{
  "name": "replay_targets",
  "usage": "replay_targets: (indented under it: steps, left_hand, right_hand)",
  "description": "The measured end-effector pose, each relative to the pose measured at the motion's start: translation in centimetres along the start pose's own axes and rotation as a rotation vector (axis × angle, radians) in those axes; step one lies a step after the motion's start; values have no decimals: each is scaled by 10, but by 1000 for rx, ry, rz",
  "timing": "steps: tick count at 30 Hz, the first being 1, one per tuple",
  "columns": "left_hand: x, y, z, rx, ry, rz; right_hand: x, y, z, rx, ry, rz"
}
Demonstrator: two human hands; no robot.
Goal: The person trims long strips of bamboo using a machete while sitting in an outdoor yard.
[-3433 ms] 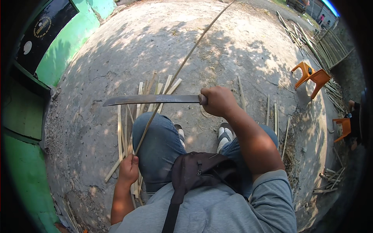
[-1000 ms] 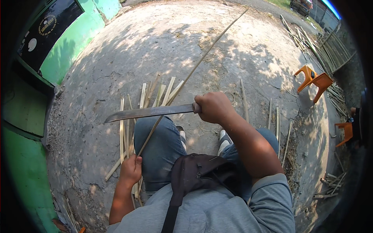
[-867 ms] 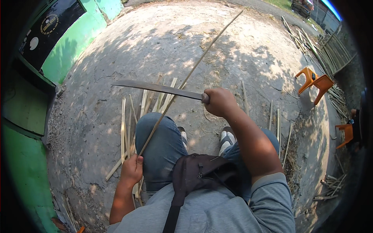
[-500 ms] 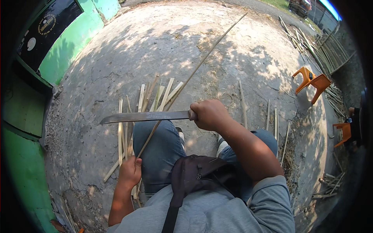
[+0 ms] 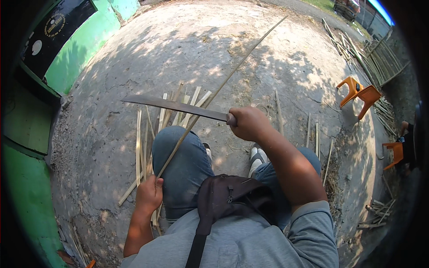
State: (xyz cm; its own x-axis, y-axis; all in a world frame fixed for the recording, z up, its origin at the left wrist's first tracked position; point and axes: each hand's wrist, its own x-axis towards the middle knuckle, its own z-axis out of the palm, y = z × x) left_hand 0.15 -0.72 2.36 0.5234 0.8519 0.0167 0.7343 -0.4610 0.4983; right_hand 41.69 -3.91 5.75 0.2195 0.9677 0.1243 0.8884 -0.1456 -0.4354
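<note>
My left hand (image 5: pixel 149 194) is closed round the near end of a long thin bamboo strip (image 5: pixel 231 71), beside my left knee. The strip slants over that knee and away to the upper right. In my right hand (image 5: pixel 249 123) is the handle of a machete (image 5: pixel 178 106). Its long dark blade points left and crosses the strip beyond the knee; whether they touch I cannot tell. Pale split bamboo strips (image 5: pixel 138 147) lie in a loose fan on the ground around my left leg, partly hidden by it.
Several more strips (image 5: pixel 317 139) lie by my right leg. Orange plastic stools (image 5: pixel 360 93) stand to the right, near piled bamboo (image 5: pixel 348 49) and a slatted bamboo panel (image 5: pixel 385 62). A person in dark clothing (image 5: pixel 407 145) is at the right edge. A green wall (image 5: pixel 31 196) borders the left.
The machete has tilted, its tip rising, and my right hand has moved slightly right with the handle a little lower against the blade. My left hand keeps its hold on the strip.
</note>
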Motion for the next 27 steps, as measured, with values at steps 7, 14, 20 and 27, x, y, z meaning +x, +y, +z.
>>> replay_targets:
  steps: [7,14,20,27]
  left_hand:
    - [1,-3,3,51,70,73]
    - [-1,-1,4,100,70,50]
    - [2,-5,8,92,66,62]
    - [6,-7,13,70,101,68]
  right_hand:
    - [6,-1,-10,-128,-39,-68]
    - [10,14,6,-109,14,-2]
    - [4,-4,14,-50,-12,-121]
    - [16,10,19,-107,0,-79]
